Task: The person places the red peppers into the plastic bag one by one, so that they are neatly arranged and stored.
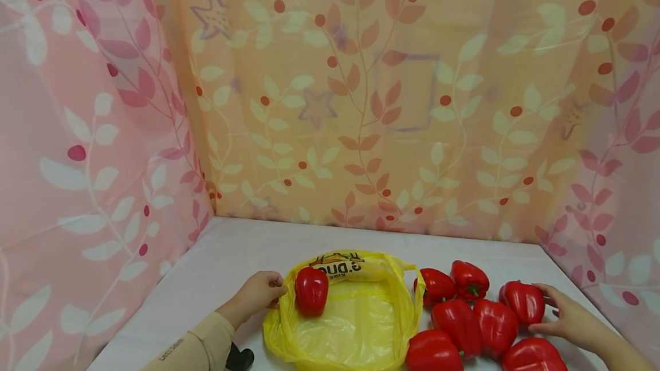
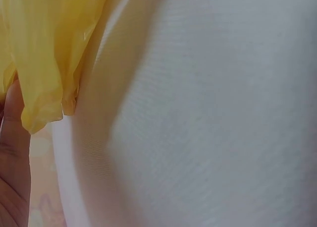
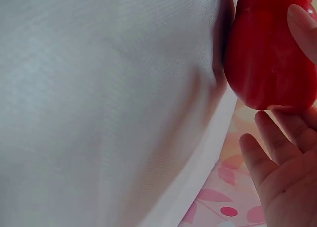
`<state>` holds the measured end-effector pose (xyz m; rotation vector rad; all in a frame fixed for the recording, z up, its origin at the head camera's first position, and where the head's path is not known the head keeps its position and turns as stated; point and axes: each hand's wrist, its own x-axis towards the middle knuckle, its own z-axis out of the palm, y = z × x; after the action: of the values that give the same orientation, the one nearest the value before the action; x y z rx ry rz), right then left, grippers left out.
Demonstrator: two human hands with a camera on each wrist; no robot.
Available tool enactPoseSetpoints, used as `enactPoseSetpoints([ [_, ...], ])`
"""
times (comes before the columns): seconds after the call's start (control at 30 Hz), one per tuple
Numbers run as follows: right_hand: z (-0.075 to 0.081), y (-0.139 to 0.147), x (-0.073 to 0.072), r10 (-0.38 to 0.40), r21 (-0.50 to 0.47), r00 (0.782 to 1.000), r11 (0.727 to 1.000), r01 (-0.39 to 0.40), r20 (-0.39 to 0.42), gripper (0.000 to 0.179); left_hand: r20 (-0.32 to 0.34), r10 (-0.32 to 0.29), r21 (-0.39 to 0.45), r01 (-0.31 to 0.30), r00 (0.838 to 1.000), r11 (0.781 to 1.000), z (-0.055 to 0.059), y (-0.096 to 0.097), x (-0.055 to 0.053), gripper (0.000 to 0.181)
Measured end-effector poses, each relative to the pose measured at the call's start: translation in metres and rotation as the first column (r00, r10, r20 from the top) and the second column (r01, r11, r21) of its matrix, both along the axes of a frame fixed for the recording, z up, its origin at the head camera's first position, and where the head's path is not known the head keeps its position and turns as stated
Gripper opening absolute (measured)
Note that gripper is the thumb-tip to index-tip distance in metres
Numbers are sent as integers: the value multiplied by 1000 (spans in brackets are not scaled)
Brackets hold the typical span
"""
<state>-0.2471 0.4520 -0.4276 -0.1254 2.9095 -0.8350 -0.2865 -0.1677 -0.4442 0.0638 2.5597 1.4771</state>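
Observation:
A yellow plastic bag point(image 1: 356, 325) lies spread with its mouth wide, and one red bell pepper point(image 1: 311, 292) sits inside at its left. My left hand point(image 1: 262, 295) pinches the bag's left rim; in the left wrist view, yellow film point(image 2: 47, 53) hangs beside the fingers. Over on the right, my right hand point(image 1: 574, 320) is spread around another red bell pepper point(image 1: 522, 302) at the edge of the group. From the right wrist, its thumb point(image 3: 302, 28) overlaps that pepper point(image 3: 272, 53) and some fingertips touch it, while other fingers stand apart.
Several more red bell peppers point(image 1: 456, 325) are clustered between the bag and my right hand on the white tabletop point(image 1: 216, 256). A small black object point(image 1: 239, 356) lies near the left sleeve. Leaf-patterned curtains point(image 1: 361, 102) enclose the back and sides.

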Motion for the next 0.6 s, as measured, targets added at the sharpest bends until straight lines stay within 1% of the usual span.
enactPoseSetpoints([
  [0.1,0,0,0,1,8,1000,1000,-1,0,101,-4,0,0,0,1000,1000,0,0,0,6],
  [0.27,0,1,1,-20,13,1000,1000,20,4,103,-12,-4,10,4,1000,1000,-1,0,-1,6],
  [0.47,0,3,0,-35,32,999,999,36,-20,104,-9,-1,4,1,1000,1000,-2,0,-1,7],
  [0.6,4,4,0,-49,29,998,998,50,-38,105,-7,2,-6,-2,1000,1000,-1,1,-2,7],
])
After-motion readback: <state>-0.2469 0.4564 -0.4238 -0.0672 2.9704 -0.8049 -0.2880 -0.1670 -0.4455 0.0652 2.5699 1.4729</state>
